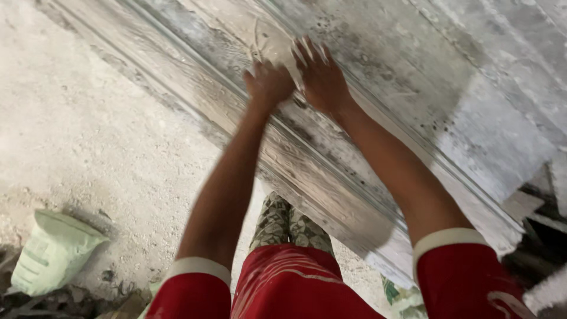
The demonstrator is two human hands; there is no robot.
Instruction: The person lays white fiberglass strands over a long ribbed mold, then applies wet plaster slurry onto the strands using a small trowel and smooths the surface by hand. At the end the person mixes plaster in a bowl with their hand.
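Observation:
Both my arms reach forward to a long, dusty grey moulded panel [378, 100] with raised ridges that runs diagonally across the view. My left hand [269, 82] is closed on a pale sheet, probably sandpaper [277, 50], and presses it against the panel. My right hand [322, 77] lies flat on the same sheet and the panel surface, fingers spread. The sheet is partly hidden under both hands.
A rough dusty concrete floor [88, 130] spreads to the left. A pale green sack [53, 248] stands at the lower left among rubble. My legs in patterned trousers [289, 224] are below the panel. Broken pieces and a dark gap [543, 236] lie at the right.

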